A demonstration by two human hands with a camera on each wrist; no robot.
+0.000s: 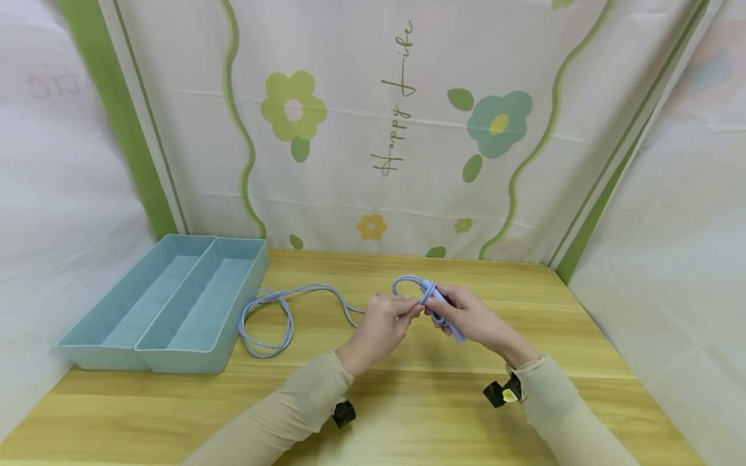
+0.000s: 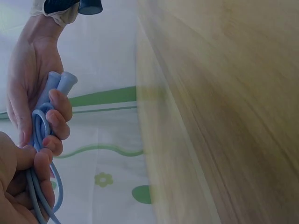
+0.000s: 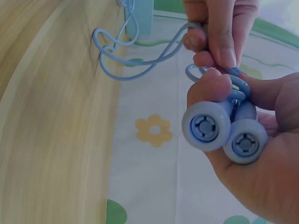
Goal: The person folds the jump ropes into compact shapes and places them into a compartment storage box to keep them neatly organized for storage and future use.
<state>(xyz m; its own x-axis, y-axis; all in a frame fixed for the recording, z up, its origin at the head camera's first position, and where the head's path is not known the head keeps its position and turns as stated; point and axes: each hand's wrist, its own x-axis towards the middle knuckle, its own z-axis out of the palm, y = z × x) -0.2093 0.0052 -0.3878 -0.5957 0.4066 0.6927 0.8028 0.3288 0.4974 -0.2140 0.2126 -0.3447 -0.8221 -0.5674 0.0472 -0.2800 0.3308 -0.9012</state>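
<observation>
A blue jump rope is held up above the table between both hands. Its two handles (image 3: 205, 127) lie side by side in my right hand (image 1: 476, 318), whose fingers and thumb curl round them. Turns of cord (image 2: 41, 122) are wrapped about the handles near their upper part. My left hand (image 1: 380, 329) pinches the cord close to the right fingertips. Past the left hand, the remaining cord (image 1: 317, 285) trails left and lies in a loose loop on the table. The left palm hides part of the cord in the head view.
Two joined light-blue trays (image 1: 230, 304) stand at the left of the wooden table (image 1: 408, 414), with the rope's loop against their right side. A flower-printed curtain (image 1: 350, 175) hangs behind, and white cloth flanks both sides.
</observation>
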